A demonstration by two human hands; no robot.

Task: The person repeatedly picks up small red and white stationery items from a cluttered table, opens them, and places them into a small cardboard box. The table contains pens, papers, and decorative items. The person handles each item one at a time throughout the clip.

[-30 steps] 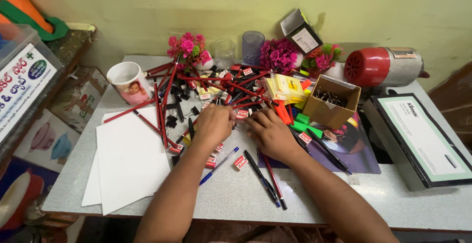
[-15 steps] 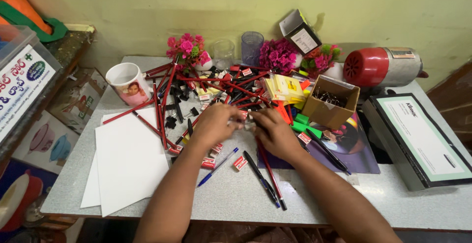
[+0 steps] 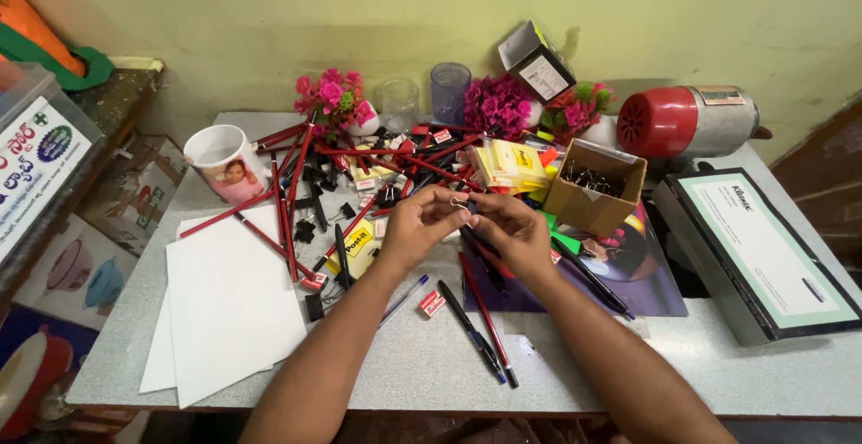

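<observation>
Both hands' grip pinches binder clip (image 3: pixel 461 202) between fingertips, above pens.

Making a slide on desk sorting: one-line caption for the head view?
Both hands, left hand and right hand, pinch a small binder clip above a table strewn with red pencils.
</observation>
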